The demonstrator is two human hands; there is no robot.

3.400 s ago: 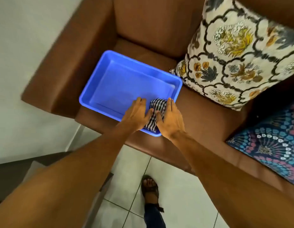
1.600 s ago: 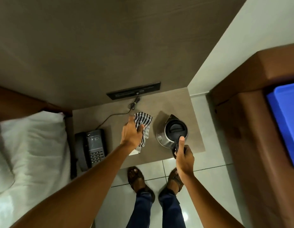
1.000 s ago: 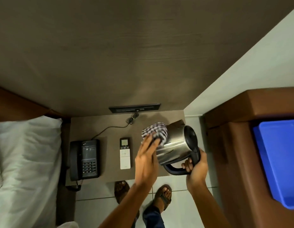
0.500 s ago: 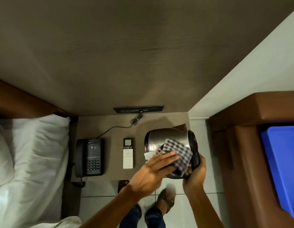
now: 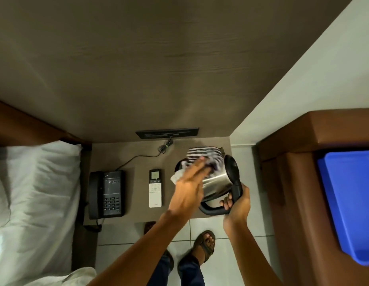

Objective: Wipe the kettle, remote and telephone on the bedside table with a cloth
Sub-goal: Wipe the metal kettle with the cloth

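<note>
A steel kettle (image 5: 216, 183) with a black lid and handle is tipped on its side above the right part of the bedside table (image 5: 138, 159). My right hand (image 5: 237, 203) grips its black handle. My left hand (image 5: 189, 188) presses a black-and-white checked cloth (image 5: 204, 155) flat against the far side of the kettle body. A white remote (image 5: 155, 187) with a small screen lies in the middle of the table. A black telephone (image 5: 107, 194) sits at the table's left, its cord running to the wall panel.
A bed with white linen (image 5: 35, 193) borders the table on the left. A brown sofa arm (image 5: 293, 182) stands to the right with a blue tray (image 5: 352, 203) on the seat. A black socket panel (image 5: 167, 132) is on the wall. My sandalled feet stand on the tiled floor (image 5: 208, 242).
My left hand has slid the cloth from the near side of the kettle up over its far side. The kettle stays tipped in my right hand.
</note>
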